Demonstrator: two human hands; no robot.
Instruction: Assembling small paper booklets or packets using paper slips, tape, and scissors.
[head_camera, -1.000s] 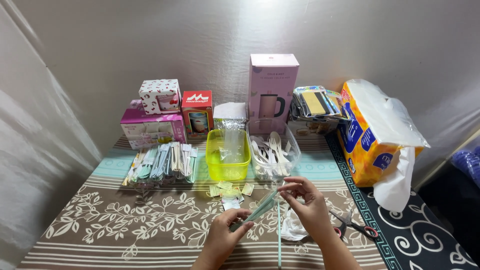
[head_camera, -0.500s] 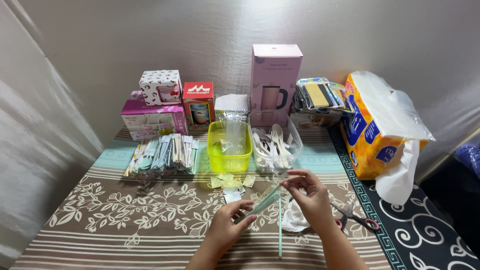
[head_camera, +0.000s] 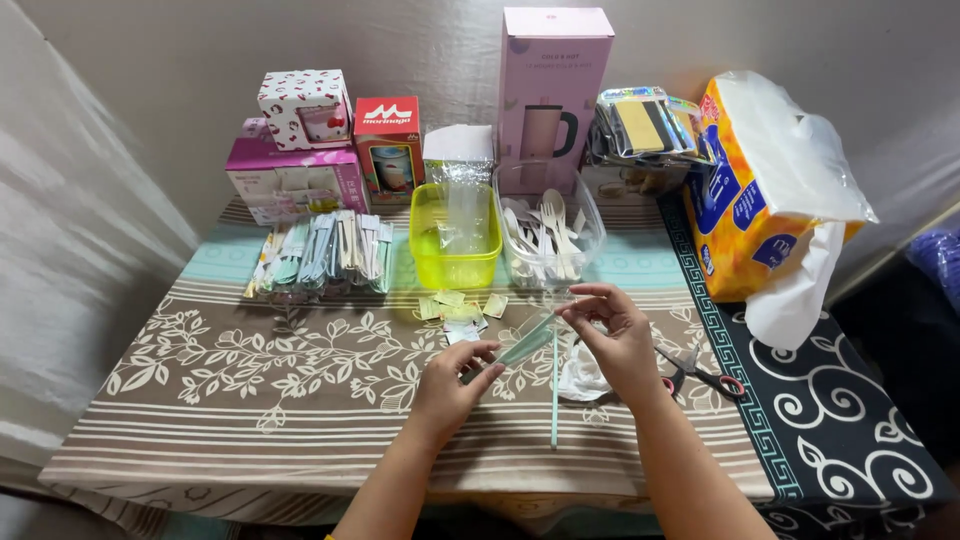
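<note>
Mid-table, my left hand and right hand pinched one sleeve by its ends; a finished row lay toward the far-left corner, loose cutlery still awaited.

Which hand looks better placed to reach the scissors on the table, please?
Probably the right hand: the scissors lie just beside its wrist, while the left hand is farther off, across the clear packet both hold.

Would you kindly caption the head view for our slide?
Both hands, left hand and right hand, hold a slim clear packet above a patterned tablecloth.
</note>
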